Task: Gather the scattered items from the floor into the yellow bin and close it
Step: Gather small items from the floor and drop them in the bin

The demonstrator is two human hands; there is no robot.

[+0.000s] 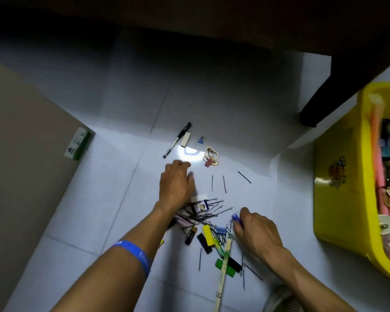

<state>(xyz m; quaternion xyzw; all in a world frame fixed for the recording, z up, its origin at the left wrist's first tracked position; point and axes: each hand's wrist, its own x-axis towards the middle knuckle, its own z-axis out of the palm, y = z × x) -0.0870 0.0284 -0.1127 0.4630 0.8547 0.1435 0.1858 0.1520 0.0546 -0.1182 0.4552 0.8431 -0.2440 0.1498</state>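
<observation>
Head view shows gathering under way: a heap of thin black hairpins lies on the white tiled floor, the open yellow plastic bin at right. Left hand reaches flat over the heap, fingers loose; right hand pinches a blue pen. Next, scoop and carry binward.

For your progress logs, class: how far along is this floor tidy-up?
Done: the yellow bin already holds many items. In hand: the right hand grips a blue item; the left hand reaches over the hairpin pile. Left: pen, clips, closing the bin.
</observation>
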